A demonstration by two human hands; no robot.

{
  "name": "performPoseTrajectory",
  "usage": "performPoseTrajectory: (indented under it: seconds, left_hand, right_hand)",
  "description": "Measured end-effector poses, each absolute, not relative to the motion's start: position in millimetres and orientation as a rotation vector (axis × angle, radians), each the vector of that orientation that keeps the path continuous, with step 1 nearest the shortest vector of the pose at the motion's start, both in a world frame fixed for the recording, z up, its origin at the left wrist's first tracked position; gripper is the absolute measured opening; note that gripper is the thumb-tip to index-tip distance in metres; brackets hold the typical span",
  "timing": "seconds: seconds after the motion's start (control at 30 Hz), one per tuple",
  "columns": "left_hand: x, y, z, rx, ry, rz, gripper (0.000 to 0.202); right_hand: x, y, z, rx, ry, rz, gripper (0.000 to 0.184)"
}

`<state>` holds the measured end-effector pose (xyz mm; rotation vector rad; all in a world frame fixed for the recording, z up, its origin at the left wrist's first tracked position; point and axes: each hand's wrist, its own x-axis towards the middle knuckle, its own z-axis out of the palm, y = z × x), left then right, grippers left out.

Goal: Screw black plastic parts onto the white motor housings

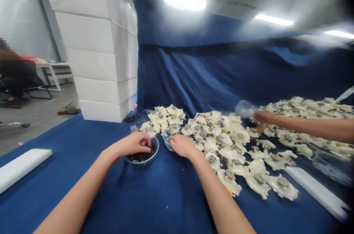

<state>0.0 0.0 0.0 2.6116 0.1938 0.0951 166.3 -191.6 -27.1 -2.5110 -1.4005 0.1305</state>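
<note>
Forearms (74,197): yours came in bare from the bottom of the view, over the blue cloth (116,204) on the tabletop.
Left grip: your left hand (132,145) was curled, fingers dipping into a clear bowl (143,163) of small black parts (141,157) (closed on any? You couldn't tell from this view).
Right grip: your right hand (183,145) was loosely curved beside a second clear bowl (167,142); whether it gripped anything was hidden.
Parts: cream plastic housings with metal centres (221,142) lay heaped around both bowls and spread rightward.
Co-worker: another person's hand (262,117) reached in from the right, near a blurred clear object (245,108).
Behind: stacked white boxes (102,53) stood before a blue curtain (193,75).
</note>
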Motion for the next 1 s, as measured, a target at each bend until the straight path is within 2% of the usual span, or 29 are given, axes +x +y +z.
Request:
performPoseTrajectory:
  seconds: [0.13, 0.47, 0.63, 0.77, 1.0]
  left_hand:
    - [4, 3, -12, 2.618, 0.199, 0.143, 0.027]
    - [20, 26, -26, 2.691, 0.162, 0.121, 0.034]
    - [18, 22, -26, 2.700, 0.216, 0.109, 0.029]
    - [14, 14, -19, 2.687, 0.171, 0.117, 0.025]
    - [12, 5, -11, 2.495, 0.148, 0.251, 0.029]
  right_hand:
    - [169, -196, -23, -2.492, -1.446, 0.210, 0.049]
    - [174, -206, -17, -2.352, -1.378, 0.224, 0.031]
    - [175, -209, -17, -2.232, -1.382, 0.221, 0.041]
    - [178, -210, -20, -2.130, -1.390, 0.242, 0.041]
    - [187, -211, -25, -1.965, -1.404, 0.396, 0.024]
